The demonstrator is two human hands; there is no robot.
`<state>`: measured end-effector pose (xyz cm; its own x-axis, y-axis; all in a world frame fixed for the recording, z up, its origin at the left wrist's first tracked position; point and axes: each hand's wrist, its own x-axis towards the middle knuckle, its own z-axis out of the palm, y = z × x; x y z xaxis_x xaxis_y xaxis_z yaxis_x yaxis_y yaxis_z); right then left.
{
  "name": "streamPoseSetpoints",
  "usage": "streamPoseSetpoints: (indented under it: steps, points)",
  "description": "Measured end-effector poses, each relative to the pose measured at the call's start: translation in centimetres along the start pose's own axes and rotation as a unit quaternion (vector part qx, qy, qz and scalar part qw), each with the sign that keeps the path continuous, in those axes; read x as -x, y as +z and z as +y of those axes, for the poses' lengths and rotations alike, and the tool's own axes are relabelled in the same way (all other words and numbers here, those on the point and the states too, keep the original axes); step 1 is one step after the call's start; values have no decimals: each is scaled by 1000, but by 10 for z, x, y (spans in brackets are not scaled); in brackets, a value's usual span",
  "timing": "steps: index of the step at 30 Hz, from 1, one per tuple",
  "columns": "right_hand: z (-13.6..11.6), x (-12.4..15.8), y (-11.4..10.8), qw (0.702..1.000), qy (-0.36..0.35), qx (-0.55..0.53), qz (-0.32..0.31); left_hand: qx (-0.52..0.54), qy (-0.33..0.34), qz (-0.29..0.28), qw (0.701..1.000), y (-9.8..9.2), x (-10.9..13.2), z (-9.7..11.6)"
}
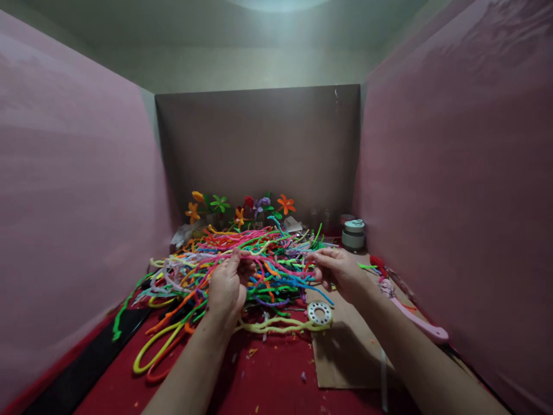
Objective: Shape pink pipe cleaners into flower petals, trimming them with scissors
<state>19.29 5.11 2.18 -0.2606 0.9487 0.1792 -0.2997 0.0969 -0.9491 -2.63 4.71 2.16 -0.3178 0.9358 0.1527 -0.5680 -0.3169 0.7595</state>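
Lying between narrowed left fingers and right fingers: fuzzy stems; hold unclear.

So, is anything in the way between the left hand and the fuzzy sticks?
Nothing visible. The left hand is just in front of the fuzzy sticks; the disc lies off to the right.

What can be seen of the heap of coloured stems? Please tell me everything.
The heap is a loose tangle of long, thin, fuzzy-looking stems in pink, green, blue, orange, yellow and lilac, some straight, others bent or looped. It lies on the red surface, partly over cardboard. The left hand hides part; contact is unclear.
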Motion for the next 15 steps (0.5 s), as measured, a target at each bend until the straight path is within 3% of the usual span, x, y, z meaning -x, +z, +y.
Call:
streamPoseSetpoints:
  steps: [5, 6, 9, 12, 15]
  points:
    - [-1, 2, 2, 997, -14, 71, 35, -14, 21, -48, 999, 1, 4, 10]
    - [0, 3, 5, 997, 3, 77, 15, -19, 23, -61, 998, 1, 5, 11]
    - [8, 11, 17, 985, 103, 48, -131, -37, 32, -89, 995, 1, 9, 11]
    - [16, 17, 26, 937, 222, -18, -268, -58, 42, -108, 992, 1, 10, 10]
    - [23, 19, 29, 914, 276, -81, -286, -64, 55, -102, 991, 1, 8, 10]
